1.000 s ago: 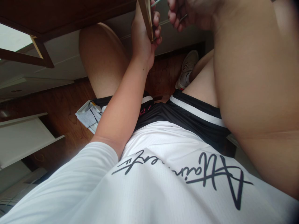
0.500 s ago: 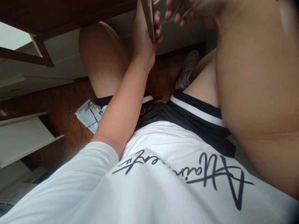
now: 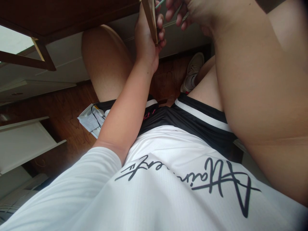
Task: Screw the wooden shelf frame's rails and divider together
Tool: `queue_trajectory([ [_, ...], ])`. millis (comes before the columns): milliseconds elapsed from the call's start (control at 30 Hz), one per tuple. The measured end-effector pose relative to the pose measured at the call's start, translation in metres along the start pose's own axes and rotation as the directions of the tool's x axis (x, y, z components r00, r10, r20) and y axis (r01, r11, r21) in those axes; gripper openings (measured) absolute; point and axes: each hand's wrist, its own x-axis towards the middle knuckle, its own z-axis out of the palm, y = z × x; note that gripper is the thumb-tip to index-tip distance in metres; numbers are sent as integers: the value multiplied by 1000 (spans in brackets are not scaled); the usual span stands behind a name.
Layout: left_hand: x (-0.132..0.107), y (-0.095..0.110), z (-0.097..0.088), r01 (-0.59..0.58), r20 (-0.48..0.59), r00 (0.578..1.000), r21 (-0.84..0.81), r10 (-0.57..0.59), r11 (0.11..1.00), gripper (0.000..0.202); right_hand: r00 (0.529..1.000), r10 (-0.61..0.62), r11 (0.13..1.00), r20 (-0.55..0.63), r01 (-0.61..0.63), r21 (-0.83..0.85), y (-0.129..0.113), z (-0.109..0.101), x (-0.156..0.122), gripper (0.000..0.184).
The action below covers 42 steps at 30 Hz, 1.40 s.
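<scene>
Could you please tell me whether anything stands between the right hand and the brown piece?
Yes: in view, the left hand's fingers and a thin pale rod show between the right hand and the brown piece.

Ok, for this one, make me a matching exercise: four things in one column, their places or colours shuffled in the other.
Things:
1. Wooden piece
2. Thin stick
3. Shoe
4. Shorts

Places or colours:
A. Black with white stripes
B. Gripped by the left hand
C. Lower in the picture than the right hand
D. Pale green, at the picture's top edge

Pairs: 1-B, 2-D, 3-C, 4-A
</scene>
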Motion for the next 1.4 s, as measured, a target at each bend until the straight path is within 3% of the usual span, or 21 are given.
queue_trajectory([
  [267, -2, 5, 2, 70, -32, 997, 43, -69, 997, 40, 997, 23, 999, -68, -20, 47, 0, 3, 2, 18],
  [467, -3, 6, 4, 56, -28, 998, 52, -55, 997, 40, 998, 10, 999, -68, -7, 48, 3, 3, 4, 18],
  [700, -6, 9, 7, 66, -34, 997, 33, -65, 997, 39, 987, 52, 998, -150, -46, 41, -1, 4, 2, 20],
  [900, -6, 7, 5, 29, -17, 999, 61, -28, 998, 39, 993, 32, 998, -115, -25, 62, 0, 3, 1, 17],
  [1167, -5, 7, 6, 86, -36, 996, -10, -86, 996, 37, 993, 55, 996, -105, -46, 82, 1, 3, 1, 21],
  [1400, -5, 7, 4, 34, -11, 999, 33, -33, 999, 38, 989, 136, 975, 59, -145, 171, 3, -2, 0, 27],
])
